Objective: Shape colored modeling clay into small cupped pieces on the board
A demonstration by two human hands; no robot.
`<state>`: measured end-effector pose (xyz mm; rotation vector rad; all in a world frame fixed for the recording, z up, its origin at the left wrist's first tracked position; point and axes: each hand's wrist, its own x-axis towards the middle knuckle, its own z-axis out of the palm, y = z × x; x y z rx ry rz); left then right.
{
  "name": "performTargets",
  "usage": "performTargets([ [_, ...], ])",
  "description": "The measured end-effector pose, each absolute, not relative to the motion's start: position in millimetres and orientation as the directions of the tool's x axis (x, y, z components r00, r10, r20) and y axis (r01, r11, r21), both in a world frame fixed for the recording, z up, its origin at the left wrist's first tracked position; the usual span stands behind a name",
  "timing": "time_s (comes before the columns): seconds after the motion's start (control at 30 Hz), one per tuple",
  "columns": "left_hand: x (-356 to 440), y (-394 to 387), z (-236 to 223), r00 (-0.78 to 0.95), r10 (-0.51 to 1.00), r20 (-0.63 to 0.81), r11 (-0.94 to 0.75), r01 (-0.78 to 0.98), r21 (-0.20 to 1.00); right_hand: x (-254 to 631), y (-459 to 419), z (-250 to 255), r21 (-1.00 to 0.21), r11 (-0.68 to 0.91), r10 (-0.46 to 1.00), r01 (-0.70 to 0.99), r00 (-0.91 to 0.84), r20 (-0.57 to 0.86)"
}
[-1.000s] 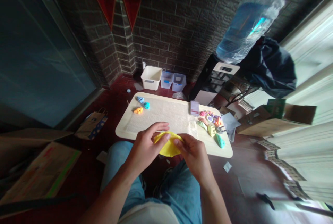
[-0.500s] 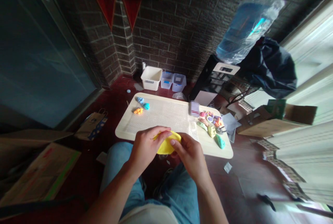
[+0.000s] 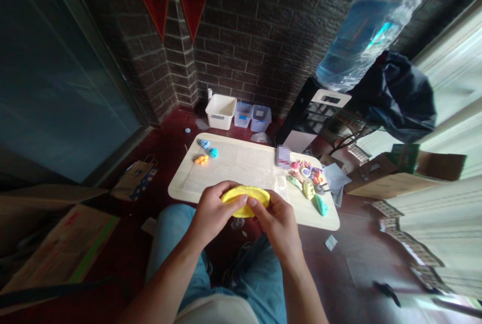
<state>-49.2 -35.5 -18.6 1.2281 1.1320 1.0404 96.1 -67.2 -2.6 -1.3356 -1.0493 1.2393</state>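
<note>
The bin (image 3: 220, 121) and tubs (image 3: 260, 122) stand together, contents unclear; left hand (image 3: 214, 209) and right hand (image 3: 279, 217) pinch the yellow clay (image 3: 248, 191), thumbs (image 3: 238, 203) now closer.

The scene is viewed from the wearer's head, forward and steeply down over the lap (image 3: 263, 271); the left hand (image 3: 211, 211) and right hand (image 3: 281, 221) are seen close, the table (image 3: 311, 219) just beyond, the wall (image 3: 241, 32) farther off.

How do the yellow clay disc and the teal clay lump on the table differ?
The yellow clay disc is flattened and wide; the teal clay lump is thick and elongated. The yellow clay disc is held between the left hand and right hand, while the teal clay lump lies on the table. Each has one colour.
</note>
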Motion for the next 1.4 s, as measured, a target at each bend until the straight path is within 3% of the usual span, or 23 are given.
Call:
performTargets([
  [0.3,-47.9,-30.4,-25.2,0.162,0.985,-0.061,0.051,0.07,0.996,94.7,-64.1,-14.3,-0.982,-0.178,0.964,-0.061,0.192,-0.187],
  [0.57,-48.2,-32.1,-21.7,0.048,0.995,0.09,-0.1,0.286,0.953,91.5,-63.1,-18.3,-0.965,-0.247,0.967,-0.089,0.04,-0.251],
  [0.7,-44.1,-34.8,-23.7,0.015,0.993,0.117,-0.115,0.356,0.927,88.7,-63.7,-23.3,-0.971,-0.217,0.972,-0.105,0.068,-0.224],
  [0.77,-41.9,-35.0,-24.1,0.002,0.995,0.099,-0.095,0.299,0.949,87.6,-63.4,-24.6,-0.97,-0.212,0.971,-0.117,0.089,-0.223],
  [0.9,-39.9,-33.2,-22.3,0.03,0.999,0.03,-0.028,-0.05,0.998,85.7,-63.0,-24.6,-0.951,-0.209,0.964,-0.23,0.118,-0.24],
  [0.97,-40.9,-32.5,-21.6,0.018,1.0,0.009,-0.006,-0.133,0.991,85.1,-63.5,-23.1,-0.946,-0.203,0.963,-0.252,0.125,-0.24],
  [1.1,-45.9,-33.7,-22.7,-0.035,0.997,0.065,-0.061,0.083,0.995,85.9,-64.9,-16.9,-0.973,-0.218,0.967,-0.082,0.117,-0.226],
  [1.23,-48.0,-37.7,-22.8,-0.01,0.986,0.164,-0.151,0.335,0.93,88.1,-64.6,-13.5,-0.995,-0.081,0.973,0.062,0.219,-0.065],
  [1.4,-45.6,-39.1,-22.1,0.047,0.977,0.21,-0.212,0.381,0.9,89.7,-65.9,-17.3,-0.986,-0.041,0.954,0.159,0.299,0.008],
])
